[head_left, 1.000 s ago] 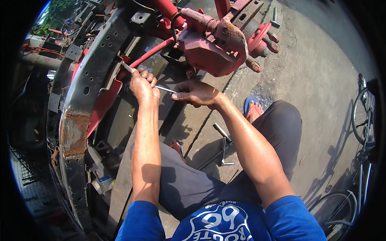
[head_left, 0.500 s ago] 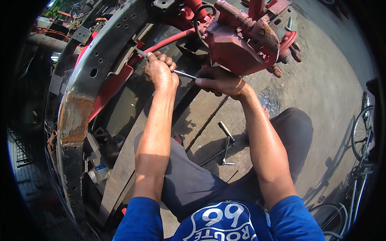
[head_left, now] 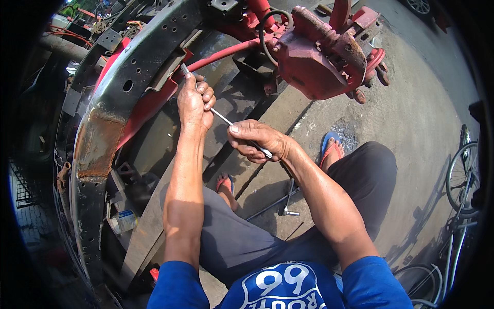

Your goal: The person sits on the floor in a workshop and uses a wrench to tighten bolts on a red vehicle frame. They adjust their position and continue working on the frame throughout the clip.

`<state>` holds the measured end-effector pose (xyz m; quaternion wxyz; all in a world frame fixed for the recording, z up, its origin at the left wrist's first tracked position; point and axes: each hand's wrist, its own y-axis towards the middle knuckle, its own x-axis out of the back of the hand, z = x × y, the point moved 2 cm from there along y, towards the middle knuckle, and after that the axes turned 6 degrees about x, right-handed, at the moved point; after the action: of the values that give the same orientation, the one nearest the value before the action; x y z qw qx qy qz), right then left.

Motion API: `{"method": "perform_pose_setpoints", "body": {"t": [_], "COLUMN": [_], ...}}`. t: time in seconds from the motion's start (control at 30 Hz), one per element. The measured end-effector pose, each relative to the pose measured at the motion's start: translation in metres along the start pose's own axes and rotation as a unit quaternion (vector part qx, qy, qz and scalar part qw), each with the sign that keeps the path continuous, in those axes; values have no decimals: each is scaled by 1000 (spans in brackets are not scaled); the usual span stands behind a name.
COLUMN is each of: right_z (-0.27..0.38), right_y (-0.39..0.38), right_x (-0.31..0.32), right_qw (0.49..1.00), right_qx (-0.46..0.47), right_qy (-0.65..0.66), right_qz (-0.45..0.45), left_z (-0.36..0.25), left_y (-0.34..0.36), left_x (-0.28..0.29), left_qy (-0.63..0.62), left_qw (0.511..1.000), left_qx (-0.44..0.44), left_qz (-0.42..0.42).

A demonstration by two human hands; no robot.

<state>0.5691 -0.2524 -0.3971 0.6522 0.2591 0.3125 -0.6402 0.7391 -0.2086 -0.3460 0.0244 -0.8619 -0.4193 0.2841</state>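
Note:
A long, slim silvery metal rod tool (head_left: 221,116) runs slantwise between my hands. My left hand (head_left: 195,102) is closed round its upper part, with the thicker tip standing out above my thumb beside the black frame rail (head_left: 135,69). Lower down, my right hand (head_left: 259,140) grips the other end, whose rounded tail pokes out below my fingers. The tip is close to a metal bracket (head_left: 170,69) and a red panel (head_left: 149,110) on the rail; whether it touches them I cannot tell.
A red axle housing (head_left: 314,67) and red bar (head_left: 226,53) lie ahead. A cross-shaped metal wrench (head_left: 289,198) rests on the concrete between my feet. A plastic jar (head_left: 123,221) sits by the rail at left; bicycles (head_left: 463,177) stand at right.
My right hand has come away from beneath the red housing, down and left, and the tool's lower end now shows. My left hand has shifted slightly left and down with the tool.

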Motion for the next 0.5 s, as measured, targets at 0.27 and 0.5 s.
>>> {"method": "perform_pose_setpoints", "body": {"t": [0.27,0.5], "right_z": [0,-38], "right_y": [1,23], "right_x": [-23,-67], "right_qw": [986,972], "right_qx": [-16,58], "right_qy": [-97,-83], "right_qz": [-136,-212], "left_z": [-4,-22], "left_y": [-3,-6], "left_x": [-1,21], "left_qy": [21,45], "left_qw": [1000,996], "left_qx": [16,68], "left_qz": [-10,43]}}
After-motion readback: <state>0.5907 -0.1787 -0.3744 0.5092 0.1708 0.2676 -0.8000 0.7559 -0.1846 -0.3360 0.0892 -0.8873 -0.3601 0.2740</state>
